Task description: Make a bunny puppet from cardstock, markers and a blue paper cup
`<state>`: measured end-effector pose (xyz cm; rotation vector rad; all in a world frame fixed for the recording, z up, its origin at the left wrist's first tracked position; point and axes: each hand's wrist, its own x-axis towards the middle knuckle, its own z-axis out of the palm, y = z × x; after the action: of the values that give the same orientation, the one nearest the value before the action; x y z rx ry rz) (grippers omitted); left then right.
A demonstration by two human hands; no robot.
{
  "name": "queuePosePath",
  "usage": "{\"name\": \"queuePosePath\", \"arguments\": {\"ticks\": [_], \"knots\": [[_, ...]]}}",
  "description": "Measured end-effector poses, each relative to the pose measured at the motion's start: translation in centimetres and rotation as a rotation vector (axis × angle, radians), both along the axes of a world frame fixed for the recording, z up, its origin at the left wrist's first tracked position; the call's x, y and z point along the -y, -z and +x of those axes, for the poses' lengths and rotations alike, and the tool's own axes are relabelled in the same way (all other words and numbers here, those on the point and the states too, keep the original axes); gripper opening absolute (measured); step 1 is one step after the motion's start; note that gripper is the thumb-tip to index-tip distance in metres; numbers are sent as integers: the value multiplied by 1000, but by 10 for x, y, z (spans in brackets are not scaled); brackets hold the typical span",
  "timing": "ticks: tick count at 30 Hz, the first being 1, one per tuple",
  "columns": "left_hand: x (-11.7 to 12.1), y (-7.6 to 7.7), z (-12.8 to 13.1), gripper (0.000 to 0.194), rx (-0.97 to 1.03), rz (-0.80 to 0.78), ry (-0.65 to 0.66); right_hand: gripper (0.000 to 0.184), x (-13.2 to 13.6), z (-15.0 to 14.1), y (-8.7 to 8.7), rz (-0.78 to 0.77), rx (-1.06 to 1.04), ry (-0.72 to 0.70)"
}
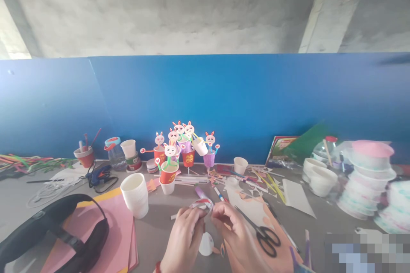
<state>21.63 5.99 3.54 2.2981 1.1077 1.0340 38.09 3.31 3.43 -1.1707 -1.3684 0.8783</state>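
Note:
Both hands meet low in the middle of the head view. My left hand (185, 232) is closed, its fingertips against what looks like a roll of tape (205, 203), a pale ring with red inside. Opposite it, my right hand (235, 230) is pinched at the ring's right edge; whether it grips the tape's end cannot be made out. On the table below lies a white oval paper head (206, 244) with an orange ear-like piece (216, 250). Black-handled scissors (268, 239) rest beside my right hand on peach paper. A purple marker (200, 192) lies just beyond the ring.
Paper-cup rabbit figures (169, 170) stand at the back centre. Left are stacked white cups (134, 194), pink paper (112, 230), a black headband-like object (89, 243) and a blue glue gun (98, 175). Right are white bowls (322, 181) and a tinted stack (361, 192). A blue partition (237, 98) rises behind.

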Motion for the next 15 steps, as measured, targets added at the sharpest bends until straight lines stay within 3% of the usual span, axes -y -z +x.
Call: {"name": "queuePosePath", "arguments": {"ticks": [4, 9, 12, 15], "knots": [[3, 2, 1, 25, 56, -83, -38, 25, -3, 0, 8, -2, 25, -14], [0, 16, 5, 23, 228, -237, -74, 24, -4, 0, 15, 143, 97, 9], [-12, 25, -5, 24, 357, -337, -130, 24, -3, 7, 14, 172, 78, 39], [-25, 32, -23, 27, 358, -321, -215, 23, -7, 18, 13, 173, 12, 160]]}}
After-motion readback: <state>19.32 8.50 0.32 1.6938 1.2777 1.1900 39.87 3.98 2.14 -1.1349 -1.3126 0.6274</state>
